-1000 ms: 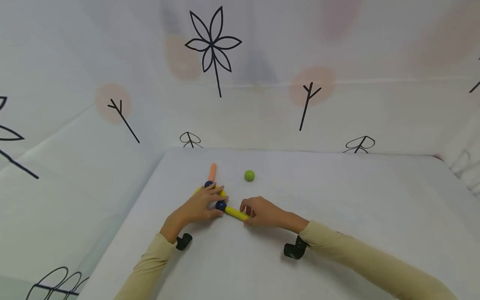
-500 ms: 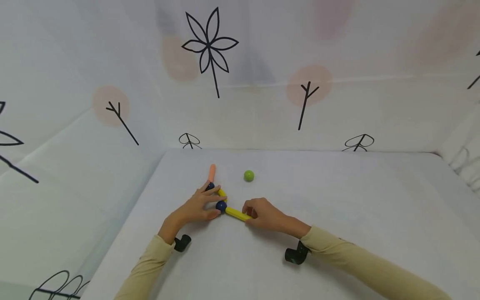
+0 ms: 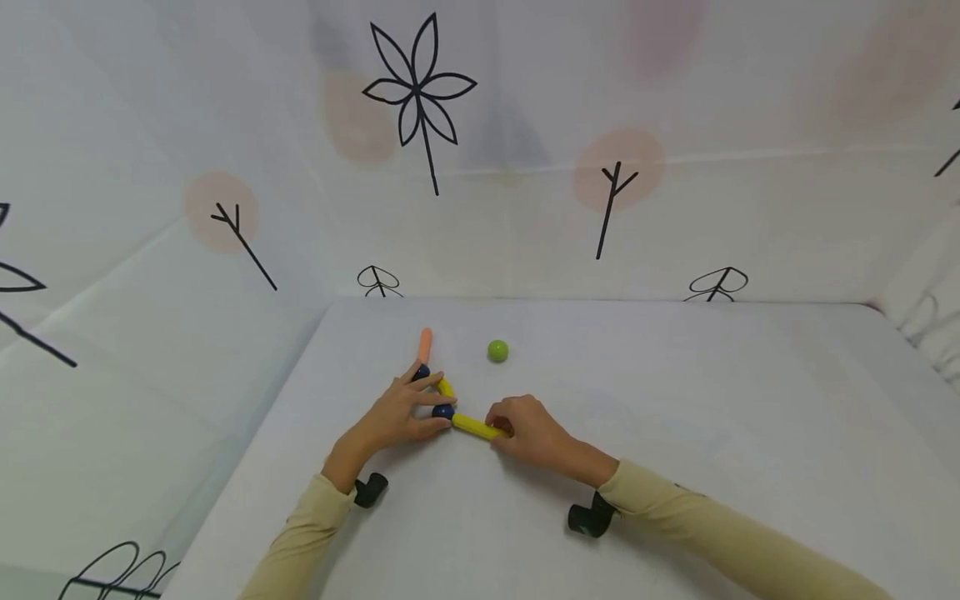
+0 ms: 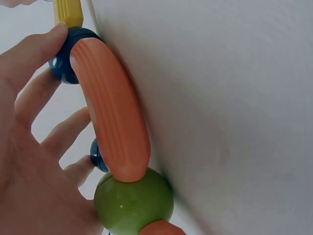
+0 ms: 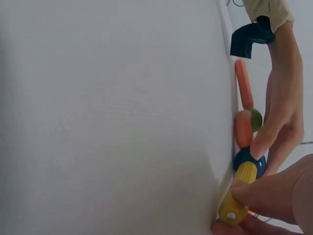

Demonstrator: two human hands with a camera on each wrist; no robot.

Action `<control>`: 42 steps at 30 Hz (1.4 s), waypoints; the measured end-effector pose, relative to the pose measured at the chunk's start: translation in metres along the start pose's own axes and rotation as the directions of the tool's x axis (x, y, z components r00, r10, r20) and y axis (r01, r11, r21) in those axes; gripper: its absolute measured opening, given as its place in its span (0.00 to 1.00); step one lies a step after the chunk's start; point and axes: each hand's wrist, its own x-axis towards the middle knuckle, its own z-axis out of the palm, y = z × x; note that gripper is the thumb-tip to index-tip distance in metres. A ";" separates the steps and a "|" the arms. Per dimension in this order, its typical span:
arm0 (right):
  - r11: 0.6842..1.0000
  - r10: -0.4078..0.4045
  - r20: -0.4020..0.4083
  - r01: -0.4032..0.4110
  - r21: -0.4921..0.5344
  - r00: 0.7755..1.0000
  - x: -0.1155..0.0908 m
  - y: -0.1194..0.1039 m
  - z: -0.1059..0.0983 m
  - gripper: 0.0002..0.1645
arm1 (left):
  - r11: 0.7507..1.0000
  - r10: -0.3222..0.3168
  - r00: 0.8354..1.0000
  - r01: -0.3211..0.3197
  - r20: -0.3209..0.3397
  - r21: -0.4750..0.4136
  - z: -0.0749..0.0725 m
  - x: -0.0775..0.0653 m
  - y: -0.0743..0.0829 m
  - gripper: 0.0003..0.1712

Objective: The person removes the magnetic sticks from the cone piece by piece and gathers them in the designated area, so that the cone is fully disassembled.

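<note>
My left hand (image 3: 397, 414) pinches a dark blue toy ball (image 4: 62, 61) between thumb and a finger. In the left wrist view, a curved orange stick (image 4: 115, 107) joins this ball to a green ball (image 4: 134, 203). My right hand (image 3: 530, 429) pinches the free end of a straight yellow stick (image 3: 474, 427), whose other end meets the blue ball. A silver dot shows on the stick's tip in the right wrist view. Beyond the ball, a curved yellow stick (image 3: 446, 389) runs towards a second blue ball (image 3: 422, 372), partly hidden by my left fingers. An orange stick (image 3: 425, 345) extends from there.
A loose green ball (image 3: 498, 351) lies on the white table (image 3: 675, 400) behind my hands. White cloth with line drawings (image 3: 510, 225) rises at the back and left. Dark wrist cameras (image 3: 591, 518) hang below both wrists.
Both hands stay almost in place on the same pieces. My left fingers have shifted slightly around the far blue ball, and a yellow piece left of it has gone out of sight.
</note>
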 end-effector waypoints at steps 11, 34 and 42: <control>0.996 0.089 -0.085 -0.091 -0.015 0.992 -0.018 -0.004 0.001 0.12 | 0.996 -0.063 0.998 0.063 0.006 0.059 -0.001 -0.002 -0.002 0.20; 0.977 0.182 -0.185 -0.156 0.147 0.966 -0.039 0.056 -0.066 0.10 | 0.996 0.053 0.998 -0.055 0.032 0.070 -0.010 -0.007 -0.012 0.21; 0.979 0.193 -0.192 -0.175 0.107 0.962 -0.034 0.075 -0.087 0.11 | 0.996 0.040 0.999 -0.042 0.034 0.078 -0.009 -0.006 -0.013 0.21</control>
